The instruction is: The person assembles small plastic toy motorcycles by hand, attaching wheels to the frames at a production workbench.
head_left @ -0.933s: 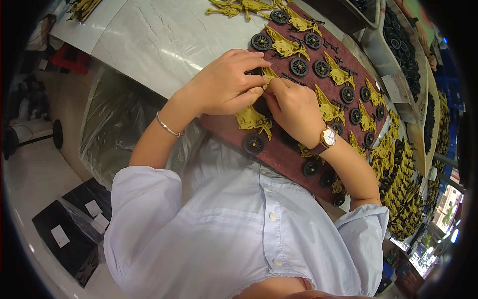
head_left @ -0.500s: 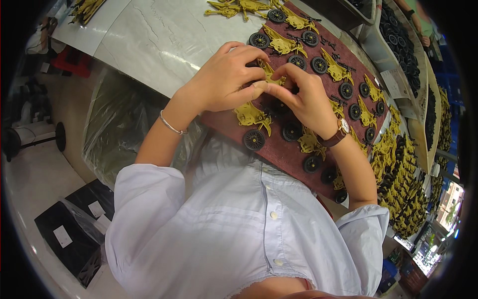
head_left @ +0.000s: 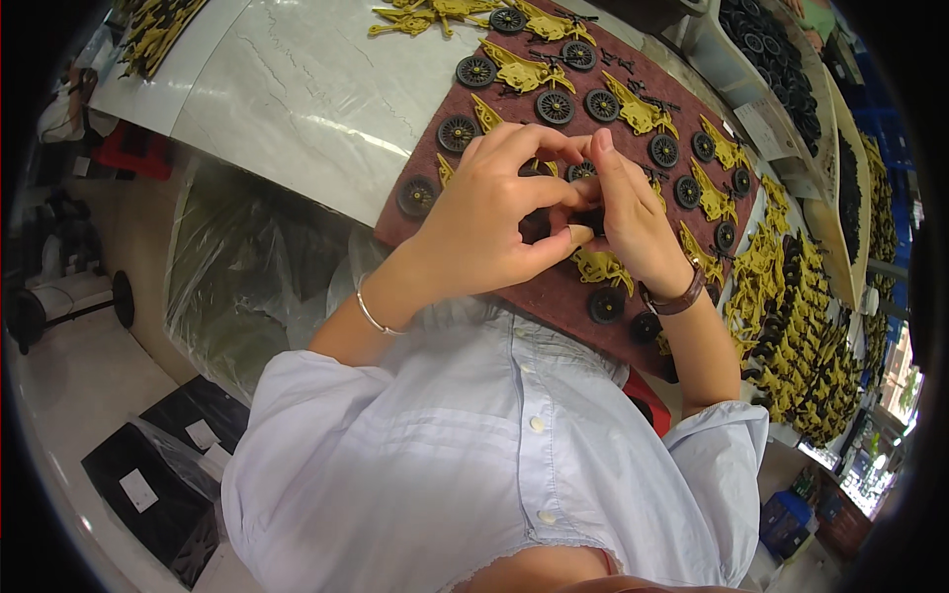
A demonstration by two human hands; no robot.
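My left hand [head_left: 499, 212] and my right hand [head_left: 638, 222] meet over a reddish-brown board [head_left: 554, 301], with fingers curled toward each other. Something dark shows between their fingertips, but the fingers hide most of it and its kind is unclear. Around them lie yellow toy motorcycle body parts [head_left: 641, 107] and black spoked toy wheels [head_left: 458, 133], set out in rows. Just below the right hand sit another yellow body part [head_left: 601, 267] and a black wheel [head_left: 606, 304]. A wheel [head_left: 417, 197] rests left of my left hand at the board's edge.
A pale table [head_left: 306, 109] extends to the left, with loose yellow parts [head_left: 435, 15] at the far side. Bins [head_left: 766, 128] of black wheels stand far right. Piles of yellow and black assemblies [head_left: 801, 336] cover the right side. Clear plastic sheeting [head_left: 257, 267] hangs below the table.
Both hands have moved nearer me and slightly right over the board, uncovering wheels on the left. The right fingers have straightened upward somewhat. The whole view has shifted a little.
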